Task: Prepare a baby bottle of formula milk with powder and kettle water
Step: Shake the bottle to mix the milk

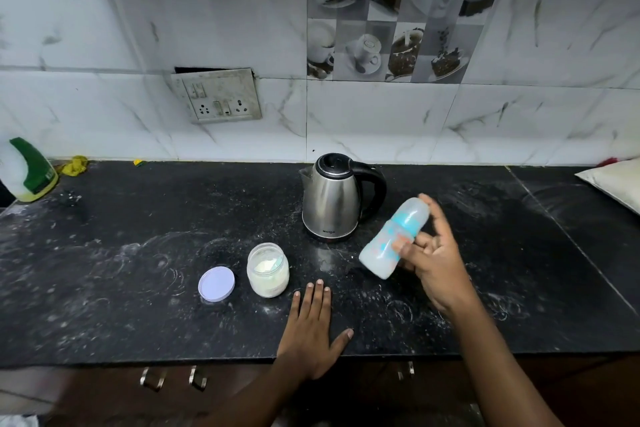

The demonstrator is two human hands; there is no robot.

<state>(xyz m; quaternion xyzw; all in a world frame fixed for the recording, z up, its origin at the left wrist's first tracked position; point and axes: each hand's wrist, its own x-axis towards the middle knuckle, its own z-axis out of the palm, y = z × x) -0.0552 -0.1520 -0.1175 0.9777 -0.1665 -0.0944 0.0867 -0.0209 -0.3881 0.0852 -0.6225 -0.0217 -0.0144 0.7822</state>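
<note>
- The left hand (313,326) lay flat on the dark surface (138,305) near its front edge, fingers straight and together, thumb spread, holding nothing. It made a fair brace for the body while the other hand worked.
- The jar (267,270) of pale powder stood open just beyond those fingertips, its lid (216,283) lying flat beside it on the left. Any shaking was best kept well to the right of that open mouth.
- The right hand (433,263) was clamped round the bottle (393,239), fingers curled on its middle, raised above the surface. The step looked like mixing by shaking. It called for a tight collar, a firm grip and short strokes from the wrist.
- The bottle was tilted, its rounded base low and to the left, its capped top up and away. It was cloudy white with teal print and motion-blurred, so its fill level could not be read.
- The kettle (332,201) stood upright behind, lid shut, near the bottle's top but apart from it.
</note>
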